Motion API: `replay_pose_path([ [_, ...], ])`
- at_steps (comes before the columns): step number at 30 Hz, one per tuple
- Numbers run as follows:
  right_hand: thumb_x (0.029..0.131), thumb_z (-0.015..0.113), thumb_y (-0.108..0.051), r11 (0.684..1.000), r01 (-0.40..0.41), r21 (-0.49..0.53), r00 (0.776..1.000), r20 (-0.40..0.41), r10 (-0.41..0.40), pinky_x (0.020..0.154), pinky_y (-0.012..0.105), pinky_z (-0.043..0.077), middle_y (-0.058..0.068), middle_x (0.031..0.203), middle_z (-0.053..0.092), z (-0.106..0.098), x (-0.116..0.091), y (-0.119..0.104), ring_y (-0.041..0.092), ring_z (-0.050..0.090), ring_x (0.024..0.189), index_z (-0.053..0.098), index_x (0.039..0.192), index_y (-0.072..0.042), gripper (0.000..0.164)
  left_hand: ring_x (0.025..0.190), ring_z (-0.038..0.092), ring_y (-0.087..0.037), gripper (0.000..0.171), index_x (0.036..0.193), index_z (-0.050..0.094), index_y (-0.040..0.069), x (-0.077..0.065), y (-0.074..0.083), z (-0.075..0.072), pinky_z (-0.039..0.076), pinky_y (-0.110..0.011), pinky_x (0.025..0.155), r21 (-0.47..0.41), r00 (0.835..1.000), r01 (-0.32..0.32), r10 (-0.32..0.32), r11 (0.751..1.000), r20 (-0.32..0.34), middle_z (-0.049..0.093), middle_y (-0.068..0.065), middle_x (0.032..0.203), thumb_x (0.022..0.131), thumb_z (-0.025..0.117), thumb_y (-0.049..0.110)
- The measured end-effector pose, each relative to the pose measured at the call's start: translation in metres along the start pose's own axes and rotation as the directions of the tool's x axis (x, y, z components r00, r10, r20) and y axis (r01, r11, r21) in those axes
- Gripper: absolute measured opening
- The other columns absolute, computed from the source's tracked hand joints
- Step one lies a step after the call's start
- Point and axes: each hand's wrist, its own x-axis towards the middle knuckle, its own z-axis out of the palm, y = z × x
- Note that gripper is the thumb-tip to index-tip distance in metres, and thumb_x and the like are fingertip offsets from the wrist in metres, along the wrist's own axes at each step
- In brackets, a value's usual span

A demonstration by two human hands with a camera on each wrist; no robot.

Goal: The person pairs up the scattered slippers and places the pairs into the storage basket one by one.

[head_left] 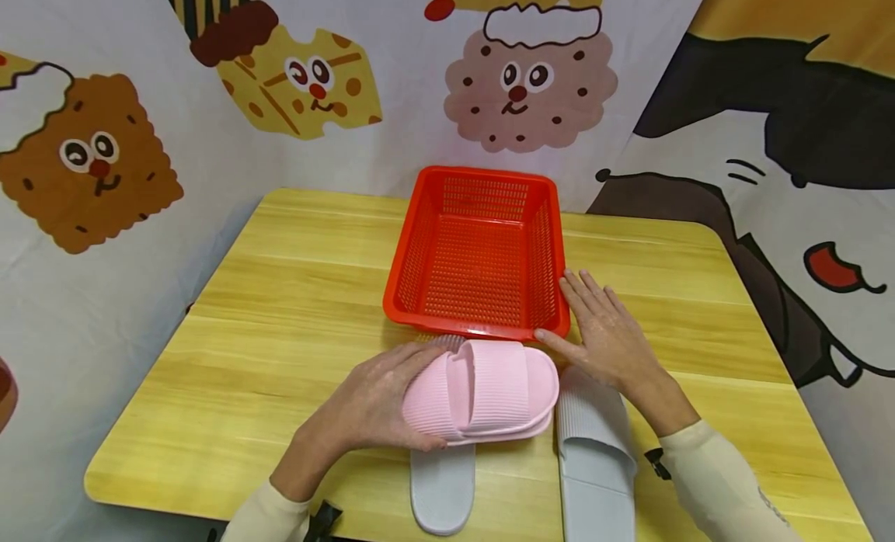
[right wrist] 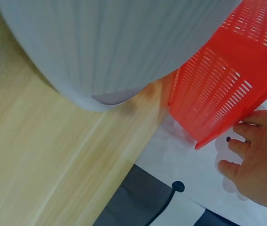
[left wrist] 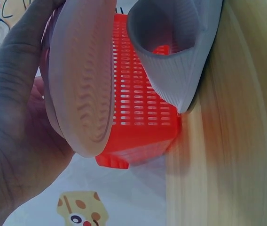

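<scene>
My left hand (head_left: pixel 374 398) grips a pair of pink slippers (head_left: pixel 499 387) by one end, thumb below and fingers over the top. They lie one against the other, soles showing in the left wrist view, and are held above a grey slipper (head_left: pixel 444 491), covering its middle. A second grey slipper (head_left: pixel 597 464) lies on the table to the right. My right hand (head_left: pixel 608 336) is spread at the front right corner of a red plastic basket (head_left: pixel 393 293), its fingers and thumb at the rim. Nothing is in the basket.
The wooden table (head_left: pixel 266 317) extends to both sides of the basket. Behind it hangs a white cloth (head_left: pixel 412 84) printed with cartoon biscuits and cheese; the basket stands near the table's back edge.
</scene>
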Motion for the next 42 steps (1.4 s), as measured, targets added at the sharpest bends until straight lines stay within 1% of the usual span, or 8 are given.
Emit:
replay_pose_path([
  [4, 0.095, 0.048, -0.069, 1.0, 0.0, 0.002, 1.0, 0.004, 0.0, 0.12, 0.053, 0.005, 0.015, 0.167, 0.017, -0.001, 0.0, -0.001, 0.031, 0.007, 0.153, 0.022, 0.16, -0.002, 0.097, 0.123, 0.055, -0.016, 0.113, 0.152, 0.046, 0.021, 0.0, -0.001, -0.001, 0.051, -0.041, 0.095, -0.001, 1.0, -0.009, 0.009, 1.0, -0.024, 0.054, 0.003, 0.141, 0.057, 0.085, 0.069],
  [8, 0.095, 0.048, -0.069, 1.0, 0.001, -0.001, 1.0, -0.004, -0.001, 0.12, 0.053, 0.006, 0.015, 0.167, 0.017, 0.0, 0.0, 0.0, 0.031, 0.008, 0.153, 0.023, 0.16, -0.001, 0.097, 0.116, 0.057, -0.013, 0.113, 0.152, 0.048, 0.021, 0.001, -0.001, -0.003, 0.053, -0.039, 0.089, -0.007, 0.999, -0.018, 0.017, 1.0, -0.045, 0.056, 0.005, 0.136, 0.056, 0.086, 0.068],
  [15, 0.096, 0.049, -0.067, 1.0, 0.017, -0.013, 1.0, -0.019, -0.018, 0.12, 0.053, 0.006, 0.017, 0.165, 0.021, 0.001, -0.003, 0.001, 0.032, 0.01, 0.153, 0.025, 0.159, 0.0, 0.095, 0.114, 0.056, -0.01, 0.112, 0.152, 0.048, 0.022, 0.0, -0.002, -0.01, 0.053, -0.036, 0.089, -0.032, 1.0, 0.012, -0.013, 0.999, -0.023, 0.056, 0.006, 0.136, 0.057, 0.087, 0.066],
  [22, 0.097, 0.053, -0.062, 0.997, 0.071, -0.035, 0.996, -0.058, -0.073, 0.12, 0.053, 0.009, 0.019, 0.164, 0.024, 0.002, -0.004, 0.004, 0.033, 0.012, 0.153, 0.026, 0.159, 0.002, 0.093, 0.11, 0.055, -0.008, 0.108, 0.15, 0.049, 0.021, 0.006, -0.002, -0.02, 0.053, -0.035, 0.085, -0.038, 0.999, -0.001, -0.001, 0.999, -0.043, 0.053, 0.009, 0.138, 0.059, 0.087, 0.065],
  [30, 0.097, 0.054, -0.06, 0.996, 0.078, -0.033, 0.994, -0.069, -0.08, 0.12, 0.054, 0.01, 0.018, 0.165, 0.023, 0.004, -0.003, 0.004, 0.034, 0.013, 0.152, 0.027, 0.158, 0.003, 0.092, 0.113, 0.055, -0.007, 0.105, 0.149, 0.049, 0.025, 0.011, -0.002, -0.025, 0.053, -0.034, 0.088, -0.05, 0.999, -0.012, 0.009, 0.999, -0.049, 0.053, 0.011, 0.138, 0.061, 0.086, 0.066],
  [34, 0.097, 0.054, -0.059, 0.997, 0.071, -0.036, 0.995, -0.064, -0.073, 0.119, 0.054, 0.01, 0.018, 0.165, 0.022, 0.005, -0.002, 0.004, 0.034, 0.013, 0.152, 0.026, 0.158, 0.002, 0.091, 0.111, 0.055, -0.007, 0.103, 0.149, 0.049, 0.025, 0.012, -0.002, -0.027, 0.053, -0.035, 0.087, -0.039, 0.999, -0.007, 0.005, 0.999, -0.049, 0.054, 0.01, 0.138, 0.061, 0.085, 0.067],
  [38, 0.097, 0.053, -0.058, 0.997, 0.066, -0.045, 0.996, -0.065, -0.068, 0.119, 0.054, 0.01, 0.018, 0.165, 0.023, 0.004, -0.002, 0.004, 0.034, 0.013, 0.152, 0.028, 0.158, 0.002, 0.089, 0.109, 0.056, -0.009, 0.103, 0.147, 0.051, 0.021, 0.014, -0.001, -0.029, 0.054, -0.034, 0.085, -0.014, 0.999, -0.001, 0.0, 1.0, -0.055, 0.057, 0.007, 0.135, 0.062, 0.084, 0.068],
  [42, 0.096, 0.053, -0.059, 0.996, 0.066, -0.065, 0.995, -0.067, -0.071, 0.119, 0.056, 0.013, 0.018, 0.164, 0.024, 0.005, -0.003, 0.003, 0.034, 0.014, 0.152, 0.029, 0.157, 0.002, 0.09, 0.104, 0.057, -0.01, 0.103, 0.146, 0.052, 0.018, 0.017, -0.002, -0.031, 0.054, -0.033, 0.08, 0.01, 0.999, 0.007, -0.006, 1.0, -0.042, 0.059, 0.004, 0.129, 0.062, 0.083, 0.069],
])
